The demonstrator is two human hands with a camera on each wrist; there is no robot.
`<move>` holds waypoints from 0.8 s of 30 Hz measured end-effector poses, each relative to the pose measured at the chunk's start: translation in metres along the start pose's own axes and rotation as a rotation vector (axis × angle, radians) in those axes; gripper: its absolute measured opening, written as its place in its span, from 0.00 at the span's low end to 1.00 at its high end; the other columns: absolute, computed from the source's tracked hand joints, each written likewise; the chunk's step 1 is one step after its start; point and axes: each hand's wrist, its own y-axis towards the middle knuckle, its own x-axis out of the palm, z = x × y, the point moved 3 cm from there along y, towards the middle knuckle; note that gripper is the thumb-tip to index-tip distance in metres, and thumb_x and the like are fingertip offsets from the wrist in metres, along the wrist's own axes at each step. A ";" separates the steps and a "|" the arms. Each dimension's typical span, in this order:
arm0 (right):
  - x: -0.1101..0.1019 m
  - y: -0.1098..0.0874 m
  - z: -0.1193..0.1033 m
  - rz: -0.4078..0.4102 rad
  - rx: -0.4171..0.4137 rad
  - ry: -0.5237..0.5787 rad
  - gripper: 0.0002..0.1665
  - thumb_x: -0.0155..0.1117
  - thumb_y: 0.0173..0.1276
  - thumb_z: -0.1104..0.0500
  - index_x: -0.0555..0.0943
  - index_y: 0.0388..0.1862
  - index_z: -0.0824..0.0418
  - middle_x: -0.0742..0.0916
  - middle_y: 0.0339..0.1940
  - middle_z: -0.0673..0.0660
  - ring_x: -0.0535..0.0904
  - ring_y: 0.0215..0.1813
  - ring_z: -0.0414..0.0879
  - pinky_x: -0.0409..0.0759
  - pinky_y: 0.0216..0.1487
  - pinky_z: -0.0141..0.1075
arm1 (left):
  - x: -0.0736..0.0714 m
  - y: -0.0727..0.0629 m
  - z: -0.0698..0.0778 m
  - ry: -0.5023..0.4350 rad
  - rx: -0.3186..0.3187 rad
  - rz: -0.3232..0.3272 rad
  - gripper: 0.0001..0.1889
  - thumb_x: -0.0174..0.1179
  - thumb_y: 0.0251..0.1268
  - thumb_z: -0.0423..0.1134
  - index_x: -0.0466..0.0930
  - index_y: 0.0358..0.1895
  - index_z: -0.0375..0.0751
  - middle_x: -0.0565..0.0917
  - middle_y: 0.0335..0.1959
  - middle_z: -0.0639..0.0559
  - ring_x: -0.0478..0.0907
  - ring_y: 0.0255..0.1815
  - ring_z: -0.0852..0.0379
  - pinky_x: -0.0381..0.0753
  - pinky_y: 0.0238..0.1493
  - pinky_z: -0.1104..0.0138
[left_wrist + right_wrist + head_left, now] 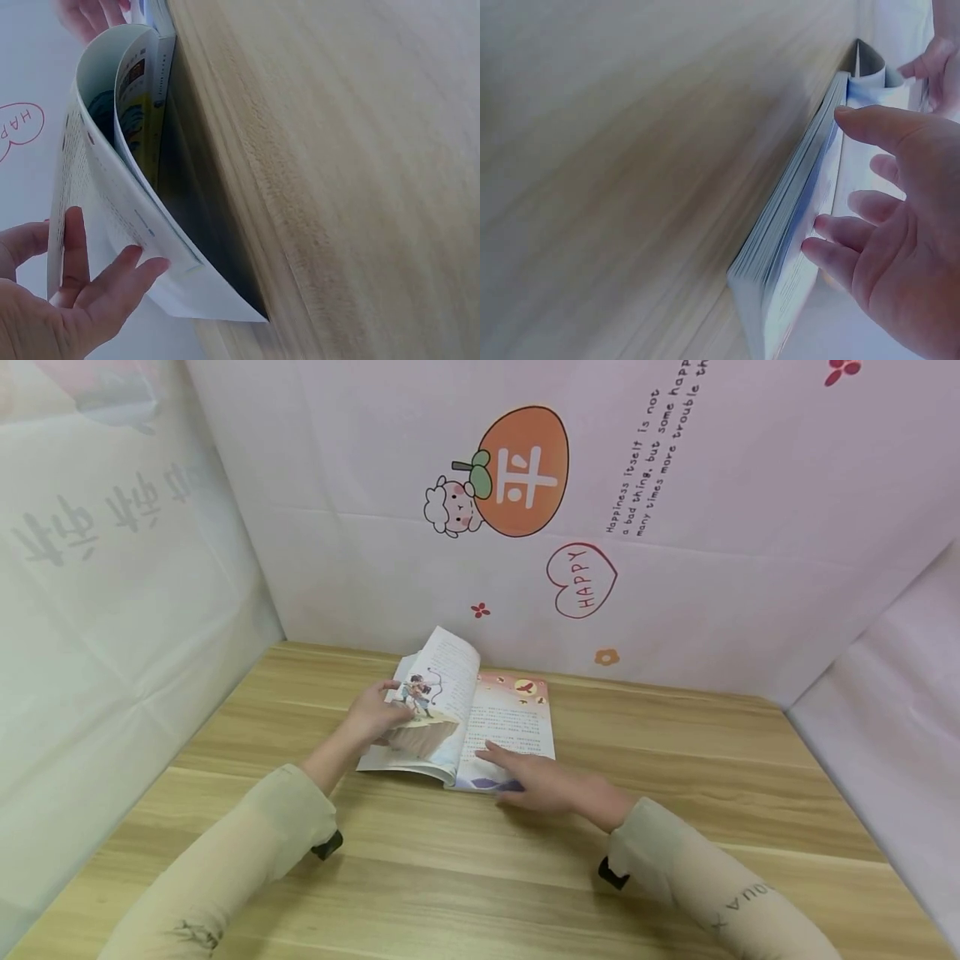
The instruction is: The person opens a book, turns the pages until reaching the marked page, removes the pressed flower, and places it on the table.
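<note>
An illustrated book (517,727) lies open on the wooden table, with text and red-orange artwork along the top of its right page. On its left side a raised page (450,739) with an archer drawing curves upward. My left hand (375,714) pinches that page at its outer edge, the thumb on one face and fingers on the other in the left wrist view. Other curved leaves (139,150) stand beneath it. My right hand (536,781) rests at the lower right page, its fingers extended over the paper. The right wrist view shows the thick page block (795,187) beside its thumb.
The wooden table (450,877) extends around the book on all sides. Behind it hangs a pale printed cloth (360,568) with an orange fruit cartoon and a heart. White cloth walls (135,635) stand at left and right.
</note>
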 end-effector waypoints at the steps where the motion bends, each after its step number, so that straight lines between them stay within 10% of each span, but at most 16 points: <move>1: -0.001 -0.002 0.003 -0.001 0.011 0.002 0.42 0.66 0.76 0.53 0.60 0.83 0.55 0.60 0.83 0.61 0.59 0.80 0.55 0.61 0.76 0.51 | 0.000 0.001 0.000 0.010 0.014 0.005 0.39 0.63 0.64 0.28 0.58 0.78 0.36 0.74 0.61 0.29 0.79 0.48 0.45 0.86 0.43 0.56; 6: -0.003 -0.014 0.016 -0.004 0.046 0.009 0.40 0.64 0.77 0.54 0.61 0.82 0.59 0.61 0.83 0.62 0.56 0.81 0.56 0.60 0.77 0.52 | 0.000 0.000 0.002 0.109 0.117 0.023 0.44 0.60 0.57 0.26 0.55 0.80 0.36 0.77 0.48 0.34 0.71 0.30 0.56 0.75 0.31 0.68; 11: -0.005 -0.024 0.025 -0.012 0.075 0.027 0.38 0.64 0.77 0.54 0.62 0.81 0.60 0.62 0.82 0.64 0.56 0.81 0.59 0.59 0.77 0.53 | 0.000 0.000 0.003 0.193 0.154 0.012 0.44 0.59 0.55 0.27 0.57 0.80 0.38 0.68 0.70 0.27 0.71 0.38 0.51 0.73 0.35 0.67; 19: -0.009 -0.035 0.029 -0.021 0.091 0.042 0.38 0.65 0.76 0.55 0.65 0.79 0.63 0.62 0.81 0.67 0.56 0.81 0.63 0.59 0.77 0.56 | -0.001 0.006 -0.004 0.329 0.169 -0.044 0.32 0.57 0.59 0.29 0.73 0.71 0.32 0.70 0.71 0.28 0.74 0.45 0.46 0.72 0.36 0.69; 24: -0.010 -0.038 0.030 -0.022 0.089 0.019 0.34 0.66 0.76 0.55 0.69 0.77 0.61 0.62 0.81 0.66 0.56 0.81 0.62 0.60 0.76 0.56 | 0.000 0.007 -0.006 0.359 0.152 -0.077 0.30 0.57 0.59 0.29 0.74 0.69 0.30 0.76 0.63 0.28 0.65 0.25 0.60 0.69 0.26 0.73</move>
